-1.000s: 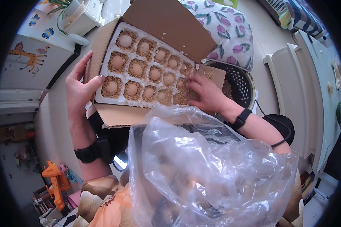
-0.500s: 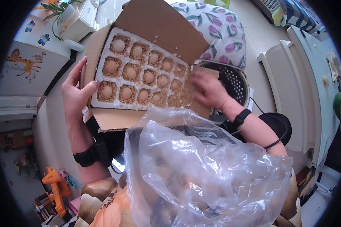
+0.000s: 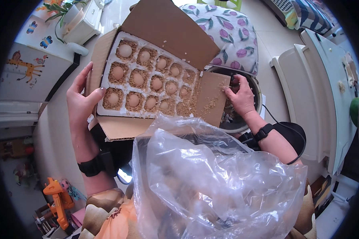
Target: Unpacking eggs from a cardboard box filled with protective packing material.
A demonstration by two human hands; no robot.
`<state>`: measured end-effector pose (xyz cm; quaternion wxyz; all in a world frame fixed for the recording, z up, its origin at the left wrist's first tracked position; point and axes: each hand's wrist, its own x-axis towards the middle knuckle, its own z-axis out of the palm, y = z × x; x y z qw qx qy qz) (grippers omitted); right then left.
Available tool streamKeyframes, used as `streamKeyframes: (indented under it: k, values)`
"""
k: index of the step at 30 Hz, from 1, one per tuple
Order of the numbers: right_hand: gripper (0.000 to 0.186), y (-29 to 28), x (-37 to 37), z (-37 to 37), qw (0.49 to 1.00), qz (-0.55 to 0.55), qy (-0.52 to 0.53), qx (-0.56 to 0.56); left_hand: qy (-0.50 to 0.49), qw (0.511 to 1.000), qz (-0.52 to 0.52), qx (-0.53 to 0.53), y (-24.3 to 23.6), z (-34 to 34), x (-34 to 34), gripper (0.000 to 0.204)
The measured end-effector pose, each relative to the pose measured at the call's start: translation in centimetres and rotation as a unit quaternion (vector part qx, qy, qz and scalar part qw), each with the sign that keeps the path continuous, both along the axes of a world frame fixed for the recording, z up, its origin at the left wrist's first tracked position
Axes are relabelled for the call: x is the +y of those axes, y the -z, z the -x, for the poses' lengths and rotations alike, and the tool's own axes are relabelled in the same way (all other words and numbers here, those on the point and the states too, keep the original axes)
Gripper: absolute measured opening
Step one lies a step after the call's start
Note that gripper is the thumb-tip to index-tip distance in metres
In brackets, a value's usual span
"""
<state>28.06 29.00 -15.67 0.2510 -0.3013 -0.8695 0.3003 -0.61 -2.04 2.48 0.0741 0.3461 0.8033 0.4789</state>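
The right hand (image 3: 242, 99), fingers curled, has moved off the foam tray (image 3: 123, 112) to the flap (image 3: 215, 88) beside the basket (image 3: 259, 95), leaving the nested eggs (image 3: 137, 79) untouched; whether it pinches, I can't tell. The left hand (image 3: 83, 97) grips the cardboard box (image 3: 98, 63).

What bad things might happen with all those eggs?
The eggs sit uncovered in the box, and the left hand grips just one side, so a big tip or bump might roll some out or crack them.

Loose husks lie on the flap by the right hand, so a jolt might spill them into the basket.
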Motion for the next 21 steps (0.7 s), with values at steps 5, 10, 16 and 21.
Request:
streamKeyframes:
  k: [5, 10, 16, 21]
  values:
    - [0.051, 1.0, 0.4, -0.2, 0.766, 0.630, -0.102, -0.076, 0.001, 1.000, -0.006, -0.020, 0.1, -0.2, 0.6, 0.072]
    - [0.036, -0.2, 0.4, 0.9, 0.788, 0.597, -0.140, -0.050, 0.004, 0.999, -0.014, -0.033, 0.9, 0.7, 0.0, 0.072]
    - [0.031, -1.8, 3.7, 1.0, 0.861, 0.483, -0.158, -0.015, -0.019, 0.989, -0.071, -0.124, 2.3, 1.1, -0.6, 0.066]
    - [0.033, -6.1, 4.3, 1.7, 0.941, 0.294, -0.170, 0.012, -0.024, 0.984, -0.067, -0.166, 4.3, 3.7, -2.3, 0.066]
